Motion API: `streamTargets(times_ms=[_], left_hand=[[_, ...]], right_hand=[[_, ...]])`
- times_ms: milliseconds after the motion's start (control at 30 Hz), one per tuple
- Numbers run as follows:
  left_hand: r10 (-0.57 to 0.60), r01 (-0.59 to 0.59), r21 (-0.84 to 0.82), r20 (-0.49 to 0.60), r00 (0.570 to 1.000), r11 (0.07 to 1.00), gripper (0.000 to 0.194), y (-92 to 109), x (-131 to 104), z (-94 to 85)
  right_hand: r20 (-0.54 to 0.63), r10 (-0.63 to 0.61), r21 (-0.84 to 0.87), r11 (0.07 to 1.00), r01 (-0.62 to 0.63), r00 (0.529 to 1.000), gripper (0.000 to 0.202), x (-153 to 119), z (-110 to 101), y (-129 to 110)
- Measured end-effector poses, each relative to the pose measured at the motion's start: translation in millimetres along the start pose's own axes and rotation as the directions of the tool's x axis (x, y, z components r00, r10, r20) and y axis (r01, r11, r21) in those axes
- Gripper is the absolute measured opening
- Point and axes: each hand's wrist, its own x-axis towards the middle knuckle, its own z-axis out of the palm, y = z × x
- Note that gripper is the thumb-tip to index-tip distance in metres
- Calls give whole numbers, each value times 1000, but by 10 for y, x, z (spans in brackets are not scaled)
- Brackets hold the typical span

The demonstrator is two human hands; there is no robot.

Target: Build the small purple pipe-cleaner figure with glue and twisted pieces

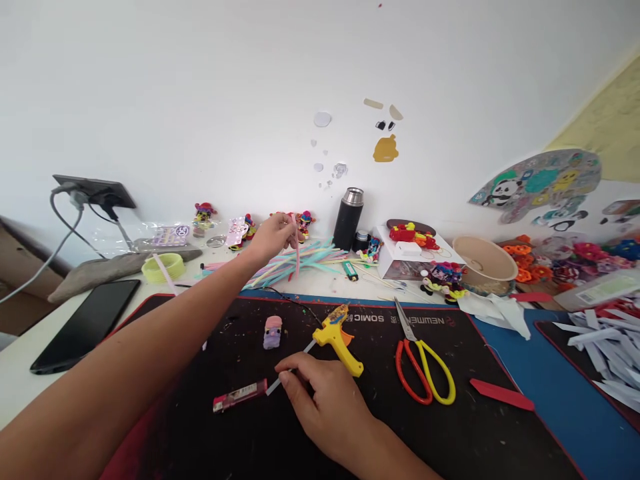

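Observation:
My left hand (277, 238) reaches to the back of the desk, its fingers pinched on a pink pipe cleaner (297, 257) that hangs upright. Below it lies a loose pile of pastel pipe cleaners (280, 268). My right hand (327, 403) rests low on the black mat, thumb and forefinger closed at the glue stick (273, 386) that sticks out of the back of a yellow glue gun (336, 337). A small pink and purple fuzzy figure (273, 332) lies beyond that hand. Left of the stick's end is a red lighter (240, 395).
Scissors (417, 360) and a red strip (503, 395) lie at right on the mat (450, 433). A black flask (349, 220), white box (417, 253) and beige bowl (485, 259) stand behind. At left are a phone (87, 325) and a yellow-green coil (163, 268).

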Motion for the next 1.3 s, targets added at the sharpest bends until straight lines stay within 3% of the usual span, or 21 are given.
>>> streamTargets(times_ms=[133, 200, 267, 400, 533, 700, 833, 1167, 1300], left_hand=[[12, -36, -139, -169, 986, 990, 15, 190, 20, -30], [27, -68, -211, -192, 981, 975, 18, 307, -62, -82], [75, -100, -193, -132, 988, 976, 19, 423, -231, -154], [175, -179, 63, 57, 983, 982, 17, 542, -744, -305], [86, -123, 176, 206, 975, 977, 18, 433, -1233, -375], [0, -24, 82, 278, 961, 996, 20, 264, -1576, -363], [5, -32, 85, 305, 952, 996, 19, 282, -1689, -355], [32, -98, 153, 383, 923, 983, 18, 376, -1759, -345], [40, -169, 269, 425, 904, 948, 20, 445, -1757, -384]], right_hand=[[6, -8, 6, 1000, 8, 1000, 25, 8, -3, -20], [5, -3, 10, 1000, 3, 1000, 25, 7, -7, -27], [1, 0, 13, 1000, 0, 1000, 25, 2, -9, -25], [-27, -6, 53, 999, 7, 1000, 25, 5, -10, -1], [-116, 49, 181, 983, -28, 992, 29, 61, -39, 25], [-170, 222, 523, 846, -103, 960, 40, 189, -114, 56], [-129, 288, 658, 741, -136, 949, 48, 313, -173, 62], [-167, 183, 467, 880, -85, 969, 40, 476, -103, -37], [-204, 178, 402, 912, -83, 963, 38, 447, -128, -64]])
